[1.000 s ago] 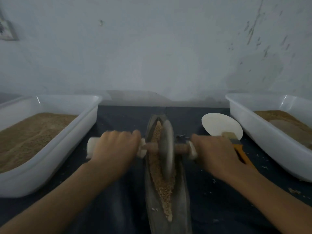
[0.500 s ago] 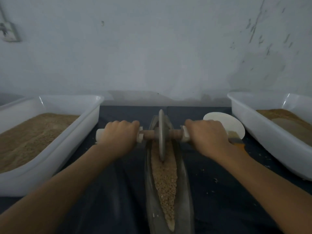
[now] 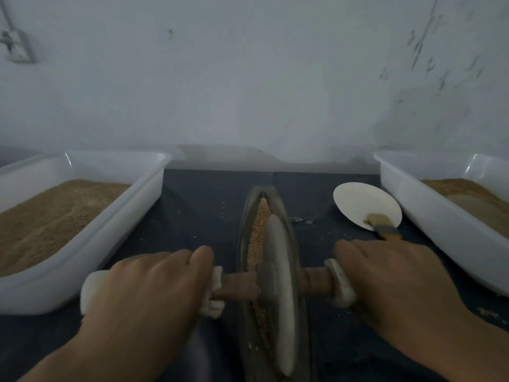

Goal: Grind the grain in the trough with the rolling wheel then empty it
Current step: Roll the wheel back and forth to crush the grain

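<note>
The long, narrow, boat-shaped metal trough (image 3: 297, 271) lies lengthwise on the dark blue table cover (image 3: 198, 205), pointing away from the person. Light brown grain (image 3: 260, 219) fills its channel and shows mainly beyond the wheel. The pale, flat-edged grinding wheel (image 3: 278, 274) stands upright in the channel, near the person's end, on a brown wooden axle (image 3: 237, 288) that crosses the trough at right angles.

The left hand (image 3: 148, 293) wraps the white-padded left handle (image 3: 214, 290); the right hand (image 3: 396, 288) wraps the right handle (image 3: 340, 282). The hands sit well apart, one on each side of the trough. This symmetric grip appears intended to keep the wheel vertical and load both sides evenly.

A white rectangular plastic tub (image 3: 115, 216) of fine brown material sits to the left; a second white tub (image 3: 429, 208) sits to the right. Their position beside the trough suggests supply and collection. A round white paper plate (image 3: 360, 202) holding a small brush (image 3: 382, 226) lies near the right tub, probably for sweeping out residue.

Assessment: grinding is in progress; whole kernels remain, and emptying is not yet due.
</note>
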Tool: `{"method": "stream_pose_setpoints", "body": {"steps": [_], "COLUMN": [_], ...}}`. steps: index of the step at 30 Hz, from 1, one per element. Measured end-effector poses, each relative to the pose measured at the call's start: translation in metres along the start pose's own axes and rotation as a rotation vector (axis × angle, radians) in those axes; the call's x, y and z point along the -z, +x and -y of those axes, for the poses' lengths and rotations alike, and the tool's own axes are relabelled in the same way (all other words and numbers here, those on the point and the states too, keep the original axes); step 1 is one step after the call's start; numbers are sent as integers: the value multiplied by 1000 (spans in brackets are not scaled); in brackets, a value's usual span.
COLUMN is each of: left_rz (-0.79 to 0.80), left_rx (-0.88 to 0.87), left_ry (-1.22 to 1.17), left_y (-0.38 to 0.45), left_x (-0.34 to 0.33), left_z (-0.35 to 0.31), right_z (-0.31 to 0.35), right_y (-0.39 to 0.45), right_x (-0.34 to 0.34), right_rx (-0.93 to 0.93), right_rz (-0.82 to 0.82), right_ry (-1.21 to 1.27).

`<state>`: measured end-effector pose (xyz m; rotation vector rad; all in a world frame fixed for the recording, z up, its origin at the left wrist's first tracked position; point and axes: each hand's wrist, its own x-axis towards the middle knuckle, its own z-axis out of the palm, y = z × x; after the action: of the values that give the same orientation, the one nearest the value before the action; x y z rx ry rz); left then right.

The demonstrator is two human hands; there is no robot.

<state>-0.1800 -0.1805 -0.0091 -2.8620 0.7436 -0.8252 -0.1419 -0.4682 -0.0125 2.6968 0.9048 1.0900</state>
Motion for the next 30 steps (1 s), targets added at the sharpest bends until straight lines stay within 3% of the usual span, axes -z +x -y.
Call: {"method": "stream_pose_setpoints", "body": {"steps": [3, 7, 10, 13, 17, 19, 21, 23, 27, 30], "left_rz": [109, 252, 196, 167, 185, 188, 96, -22, 190, 224], "left_rx": [82, 290, 334, 334, 270, 220, 104, 27, 120, 244], "left_ry": [67, 159, 170, 198, 204, 192, 156, 40, 102, 155], "left_y": [9, 57, 101, 117, 81, 48, 20, 1, 10, 43], "left_x": [-2, -58, -83, -89, -61, -39, -11, 3, -4, -48], "left_z": [0, 28, 52, 56, 33, 16, 2, -2, 0, 22], "right_z": [1, -11, -30, -34, -21, -9, -2, -3, -3, -10], "right_y": [6, 49, 92, 106, 61, 30, 6, -6, 1, 29], "right_x": [-7, -47, -76, -87, -62, -35, -13, -6, -12, -37], "right_rx": [-7, -99, -168, -229, -196, -106, -58, -4, 13, -42], "right_rz": [46, 262, 252, 289, 347, 267, 131, 108, 112, 195], "right_ry": [0, -145, -206, -181, -38, 7, 35, 64, 50, -63]}}
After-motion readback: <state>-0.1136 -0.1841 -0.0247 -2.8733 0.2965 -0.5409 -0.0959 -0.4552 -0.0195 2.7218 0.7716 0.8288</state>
